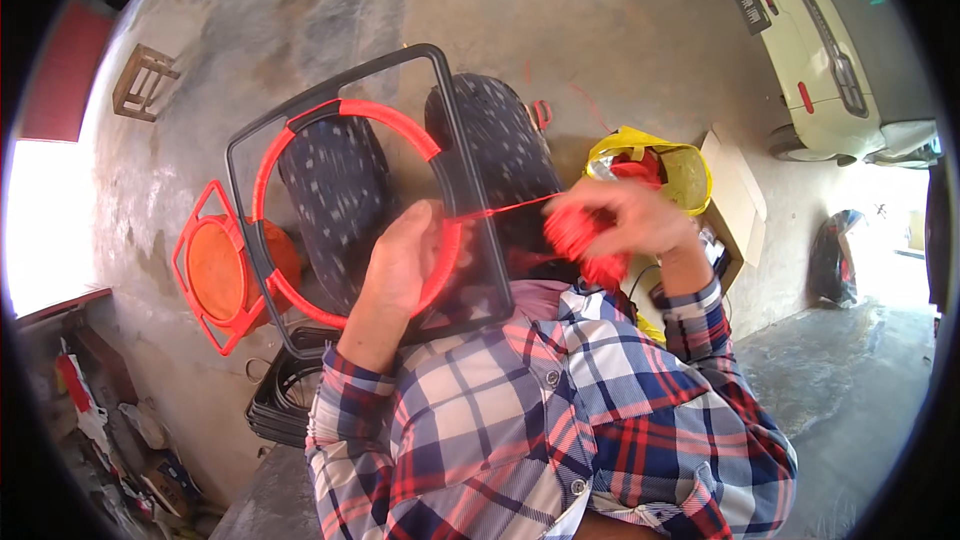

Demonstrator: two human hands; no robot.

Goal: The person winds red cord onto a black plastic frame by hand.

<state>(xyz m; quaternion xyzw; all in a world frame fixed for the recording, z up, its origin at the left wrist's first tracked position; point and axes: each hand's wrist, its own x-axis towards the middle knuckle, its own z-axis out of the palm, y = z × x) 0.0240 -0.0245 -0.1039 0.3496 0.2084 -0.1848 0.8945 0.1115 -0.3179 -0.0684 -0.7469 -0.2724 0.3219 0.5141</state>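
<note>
A: Where's the blk frame [495,270] kept?

B: It's laid across the lap, tilted, w/ dark patterned trousers [335,200] seen thru its round ring [390,123]. Most of the ring is covered in red; a few blk stretches are left bare.

A: And the L hand [398,258]?

B: It's placed inside the frame, at the ring's lower rt part. The ring's rim is gripped there, thumb up; exact fingertip contact can't be told b/c of blur.

A: R hand [640,220]?

B: Held just rt of the frame, fingers curled round a red bundle [575,235]. It's blurred too, so whether the strand is also pinched can't be told.

A: Which strand?

B: A thin red strand [520,206], stretched straight btwn the bundle & the ring, passed across the frame's rt bar.

A: What else is seen around the frame?

B: To its rt, a yellow container [690,175] w/ red stuff inside, set beside a cardboard box [735,200]. To its L, a red-and-orange piece [215,265]. Near its lower L corner, a blk stack [280,420]. Well off to the upper L, a wooden stool [147,80].
</note>
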